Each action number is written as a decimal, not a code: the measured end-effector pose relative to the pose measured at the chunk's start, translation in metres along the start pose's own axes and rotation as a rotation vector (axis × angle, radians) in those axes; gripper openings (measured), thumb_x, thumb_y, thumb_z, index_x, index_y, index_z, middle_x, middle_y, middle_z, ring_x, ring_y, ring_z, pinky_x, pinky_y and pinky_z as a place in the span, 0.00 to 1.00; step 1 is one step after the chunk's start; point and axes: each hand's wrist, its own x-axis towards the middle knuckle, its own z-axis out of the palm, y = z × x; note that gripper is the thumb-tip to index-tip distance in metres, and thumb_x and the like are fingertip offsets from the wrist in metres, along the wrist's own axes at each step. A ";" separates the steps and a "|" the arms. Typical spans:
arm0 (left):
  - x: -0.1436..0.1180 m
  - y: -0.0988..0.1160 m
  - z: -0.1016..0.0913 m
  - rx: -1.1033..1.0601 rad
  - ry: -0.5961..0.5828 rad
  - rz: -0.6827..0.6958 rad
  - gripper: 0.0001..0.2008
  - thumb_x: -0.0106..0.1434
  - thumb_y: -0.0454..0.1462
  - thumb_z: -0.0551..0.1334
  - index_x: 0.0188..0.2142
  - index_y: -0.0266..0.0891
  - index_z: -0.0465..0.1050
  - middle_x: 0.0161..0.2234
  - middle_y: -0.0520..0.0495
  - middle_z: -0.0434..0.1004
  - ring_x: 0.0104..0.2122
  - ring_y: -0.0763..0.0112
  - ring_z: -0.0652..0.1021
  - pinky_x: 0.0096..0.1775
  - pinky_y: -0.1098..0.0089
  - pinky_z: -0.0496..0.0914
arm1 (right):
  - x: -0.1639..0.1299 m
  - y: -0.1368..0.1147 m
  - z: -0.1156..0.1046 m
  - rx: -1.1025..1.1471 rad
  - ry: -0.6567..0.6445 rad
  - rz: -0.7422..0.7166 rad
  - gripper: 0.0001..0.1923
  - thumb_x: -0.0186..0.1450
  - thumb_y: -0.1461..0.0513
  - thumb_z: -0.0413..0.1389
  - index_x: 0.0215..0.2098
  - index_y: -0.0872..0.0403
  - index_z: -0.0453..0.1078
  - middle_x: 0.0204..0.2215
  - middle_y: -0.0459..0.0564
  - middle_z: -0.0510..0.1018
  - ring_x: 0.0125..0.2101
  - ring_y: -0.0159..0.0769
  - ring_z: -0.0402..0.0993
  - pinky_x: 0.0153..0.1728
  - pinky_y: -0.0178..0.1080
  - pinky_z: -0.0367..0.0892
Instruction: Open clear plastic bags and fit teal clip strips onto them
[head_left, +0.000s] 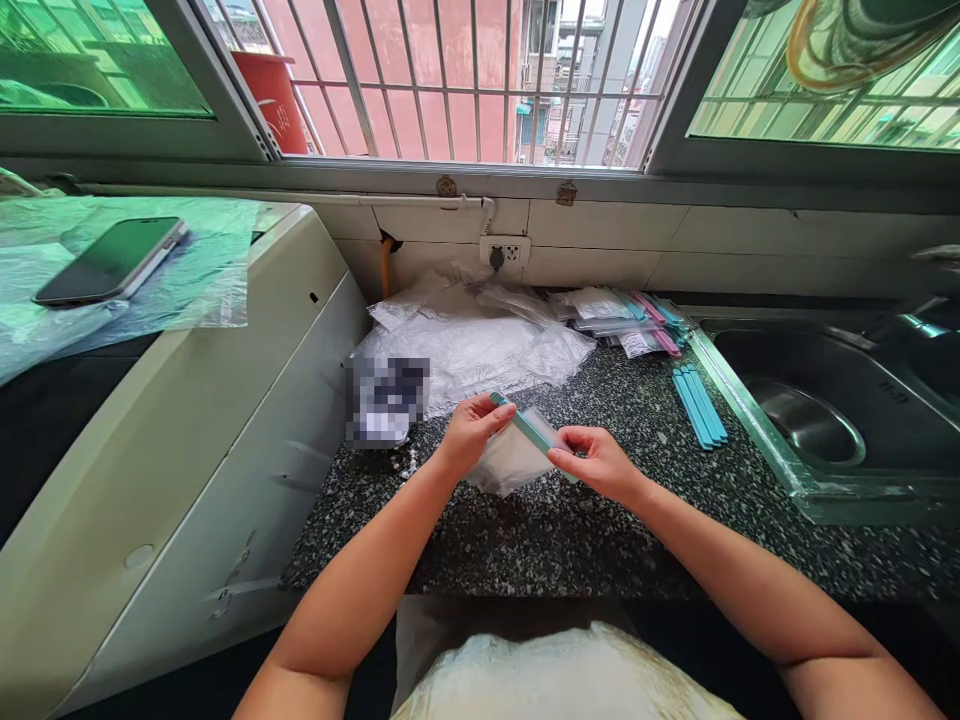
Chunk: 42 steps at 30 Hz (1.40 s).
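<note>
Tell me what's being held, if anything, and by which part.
A teal strip: the left hand grips its far end, the right hand near its opposite end.

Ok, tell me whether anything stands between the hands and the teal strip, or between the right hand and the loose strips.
Nothing visible stands between the left hand and the teal strip. Film of the clear bag may lie under the right hand; I can't tell. Nothing visible blocks its way to the loose strips.

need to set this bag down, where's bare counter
Bare: the speckled black stone countertop between the right hand and flat teal strips, and along its front edge between the forearms. Crowded: the back, with crumpled translucent plastic and piled teal-and-pink-edged packets.
</note>
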 end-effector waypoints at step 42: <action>-0.001 -0.008 0.000 0.567 -0.516 0.046 0.19 0.54 0.45 0.61 0.13 0.37 0.62 0.17 0.53 0.58 0.20 0.75 0.60 0.23 0.73 0.55 | -0.001 -0.012 -0.035 -0.192 0.354 -0.224 0.13 0.61 0.54 0.54 0.26 0.55 0.70 0.21 0.45 0.69 0.23 0.30 0.62 0.24 0.33 0.58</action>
